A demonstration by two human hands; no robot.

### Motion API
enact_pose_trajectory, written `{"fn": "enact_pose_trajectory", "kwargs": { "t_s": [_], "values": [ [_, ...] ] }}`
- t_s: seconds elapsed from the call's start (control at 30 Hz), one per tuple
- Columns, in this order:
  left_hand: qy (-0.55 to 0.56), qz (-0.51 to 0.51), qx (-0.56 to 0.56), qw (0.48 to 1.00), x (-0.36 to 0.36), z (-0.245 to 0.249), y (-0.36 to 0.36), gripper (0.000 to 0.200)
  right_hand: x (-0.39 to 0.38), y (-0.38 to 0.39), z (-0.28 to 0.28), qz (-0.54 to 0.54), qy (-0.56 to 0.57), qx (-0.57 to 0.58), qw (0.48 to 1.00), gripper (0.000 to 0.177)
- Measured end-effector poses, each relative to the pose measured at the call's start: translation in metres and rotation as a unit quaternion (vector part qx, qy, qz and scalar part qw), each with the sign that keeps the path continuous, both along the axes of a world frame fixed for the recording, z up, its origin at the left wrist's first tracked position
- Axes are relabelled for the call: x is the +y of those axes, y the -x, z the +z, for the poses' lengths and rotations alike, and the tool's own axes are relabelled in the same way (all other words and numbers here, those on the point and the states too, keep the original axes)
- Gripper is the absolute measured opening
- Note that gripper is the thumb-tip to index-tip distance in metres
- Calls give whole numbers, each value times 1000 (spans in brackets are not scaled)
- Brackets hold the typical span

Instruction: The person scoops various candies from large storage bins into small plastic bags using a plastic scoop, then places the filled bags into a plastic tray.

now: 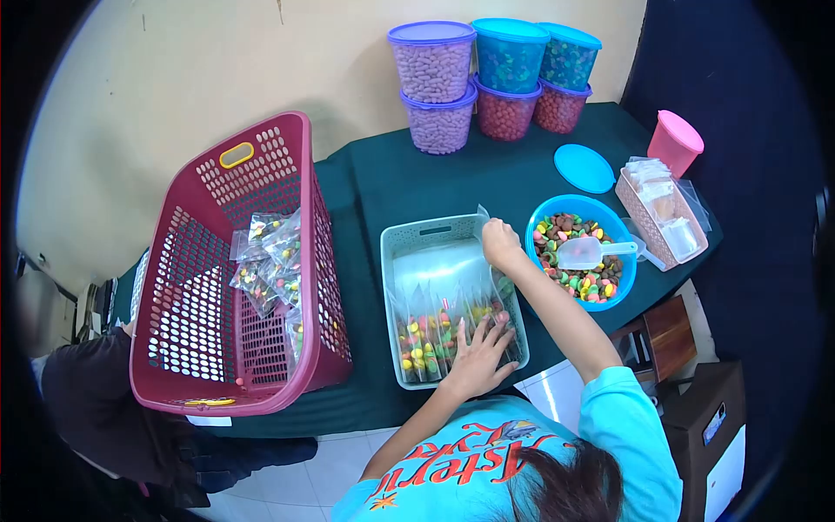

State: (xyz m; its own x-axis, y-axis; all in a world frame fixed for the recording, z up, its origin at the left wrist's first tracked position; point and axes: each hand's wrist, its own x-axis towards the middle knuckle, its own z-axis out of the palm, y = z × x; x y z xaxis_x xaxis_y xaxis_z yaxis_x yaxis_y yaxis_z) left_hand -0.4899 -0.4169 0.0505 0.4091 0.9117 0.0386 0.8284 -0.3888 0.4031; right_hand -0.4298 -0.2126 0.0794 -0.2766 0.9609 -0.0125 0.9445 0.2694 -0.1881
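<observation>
My left hand (478, 352) lies with fingers spread over a row of filled clear plastic bags (426, 344) that stand upright in a pale green tray (390, 261). Colorful candies show through the bags. At the tray's far right corner my right hand (502, 245) is closed, pinching the top of a clear plastic bag (483, 216). The lower part of that bag is partly hidden by my hand and arm. Right of the tray, a blue bowl (532, 228) holds loose brown, yellow, green and pink candies, with a translucent scoop (583, 253) lying on them.
A large maroon basket (300, 174) with several filled bags (268, 257) stands at left; another person (96, 400) is beside it. Lidded tubs (435, 70) are stacked at the back. A blue lid (584, 168), pink container (676, 143) and pink bag basket (687, 248) lie right.
</observation>
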Motion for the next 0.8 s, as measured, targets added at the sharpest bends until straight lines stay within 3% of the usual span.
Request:
{"fn": "enact_pose_trajectory", "kwargs": {
  "t_s": [0.2, 0.27, 0.43, 0.5, 0.57, 0.63, 0.7, 0.8],
  "values": [
    [18, -2, -32, 999, 4, -1, -3, 59, -7, 0, -8, 9, -2, 21, 1000, 20],
    [24, -10, -41, 999, 4, 3, -2, 59, -4, -4, -17, 13, -13, 32, 999, 29],
    [38, -8, -113, 993, 4, 9, 7, 60, -51, -23, -12, 23, -45, 98, 994, 31],
    [34, 0, -125, 992, 3, 11, 7, 60, -84, -29, 1, 80, -82, 120, 986, 32],
    [46, 13, -148, 988, 2, 13, 9, 62, -112, -41, 11, 154, -99, 213, 960, 33],
    [27, 15, -146, 989, -2, 14, 11, 62, -132, -59, 11, 190, -38, 292, 937, 42],
    [32, -5, -172, 984, -2, 13, 9, 58, -152, -85, 18, 201, 45, 356, 912, 40],
    [61, -65, -213, 973, 1, 33, -10, 41, -178, -128, 5, 189, 74, 428, 881, 36]
  ]
}}
